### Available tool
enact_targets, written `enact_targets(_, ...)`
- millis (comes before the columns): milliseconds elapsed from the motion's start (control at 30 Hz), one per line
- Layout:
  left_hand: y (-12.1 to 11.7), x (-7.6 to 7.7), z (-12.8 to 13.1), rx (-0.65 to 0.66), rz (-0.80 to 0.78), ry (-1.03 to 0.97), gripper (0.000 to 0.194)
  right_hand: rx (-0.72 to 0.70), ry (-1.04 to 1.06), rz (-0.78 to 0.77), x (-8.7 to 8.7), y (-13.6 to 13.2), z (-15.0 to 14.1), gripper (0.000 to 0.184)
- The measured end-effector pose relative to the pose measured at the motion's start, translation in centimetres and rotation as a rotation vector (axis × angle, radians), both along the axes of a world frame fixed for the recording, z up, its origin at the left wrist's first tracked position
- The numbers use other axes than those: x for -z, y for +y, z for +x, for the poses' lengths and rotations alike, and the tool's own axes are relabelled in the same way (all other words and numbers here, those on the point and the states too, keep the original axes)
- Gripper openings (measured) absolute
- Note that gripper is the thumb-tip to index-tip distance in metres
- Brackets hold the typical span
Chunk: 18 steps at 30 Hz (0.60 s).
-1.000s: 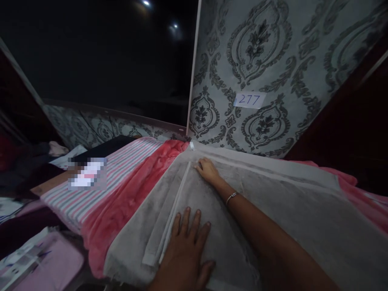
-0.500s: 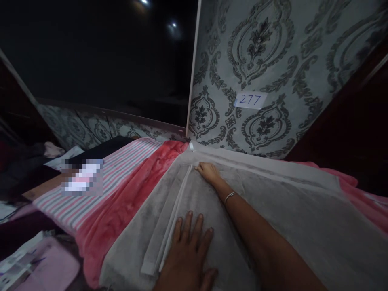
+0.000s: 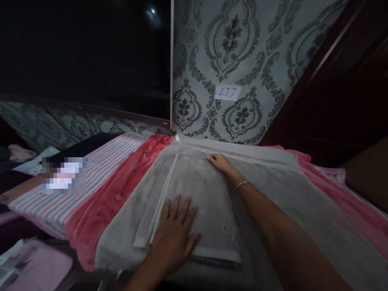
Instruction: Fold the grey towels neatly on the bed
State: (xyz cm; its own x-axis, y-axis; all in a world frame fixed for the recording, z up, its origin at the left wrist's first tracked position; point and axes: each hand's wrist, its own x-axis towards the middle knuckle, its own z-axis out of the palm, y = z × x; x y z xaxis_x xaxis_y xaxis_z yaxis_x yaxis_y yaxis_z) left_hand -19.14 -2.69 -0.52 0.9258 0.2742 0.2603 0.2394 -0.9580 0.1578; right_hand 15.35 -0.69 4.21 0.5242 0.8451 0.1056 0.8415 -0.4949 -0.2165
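Note:
A folded grey towel (image 3: pixel 209 202) with pale border bands lies on a larger grey plush cloth (image 3: pixel 273 194). My left hand (image 3: pixel 176 230) rests flat on the folded towel near its left side, fingers spread and palm down. At the far edge of the towel, my right hand (image 3: pixel 221 162) has its fingers curled together on the fabric; a bracelet (image 3: pixel 241 184) circles that wrist. How much cloth sits between those fingers is hard to see. A small white tag (image 3: pixel 177 139) shows at the back corner of the larger cloth.
Beneath lie a red plush cloth (image 3: pixel 118 194) and a striped cloth (image 3: pixel 100 171). A large dark screen (image 3: pixel 85 56) hangs behind, beside patterned wallpaper (image 3: pixel 194 64) with a paper marked 277 (image 3: pixel 227 92). A pink item (image 3: pixel 45 262) lies at lower left.
My right hand has slid rightward along the towel's far edge. My left hand stays flat on the towel. The view has shifted right, and the towel's near edge now shows.

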Motion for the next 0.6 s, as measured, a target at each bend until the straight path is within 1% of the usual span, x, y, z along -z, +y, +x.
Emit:
enact_targets(100, -1.7, 0.1, 0.7, 0.133, 0.003, 0.000, 0.058, -0.002, 0.032, 0.025, 0.8, -0.4, 0.2, 0.032)
enact_targets(200, -4.6, 0.4, 2.1, 0.300, 0.007, -0.041, 0.053, 0.007, 0.066, 0.058, 1.6, -0.2, 0.4, 0.032)
enact_targets(267, -6.3, 0.5, 3.4, 0.360, 0.039, -0.071, 0.046, 0.013, 0.084, 0.084, 2.0, -0.3, 0.7, 0.033)
enact_targets(333, -7.4, 0.5, 4.7, 0.366, 0.084, -0.090, 0.041, 0.012, 0.099, 0.106, 2.2, -0.4, 1.1, 0.030)
enact_targets(433, -7.9, 0.1, 6.0, 0.344, 0.137, -0.067, 0.039, 0.001, 0.116, 0.137, 2.3, -0.6, 1.6, 0.025)
enact_targets(500, -7.8, -0.4, 6.1, 0.353, 0.155, -0.048, 0.038, -0.004, 0.125, 0.159, 2.5, -0.5, 1.8, 0.023)
enact_targets(600, -7.6, -1.1, 5.2, 0.388, 0.141, -0.060, 0.036, -0.002, 0.145, 0.191, 2.8, -0.3, 2.0, 0.023)
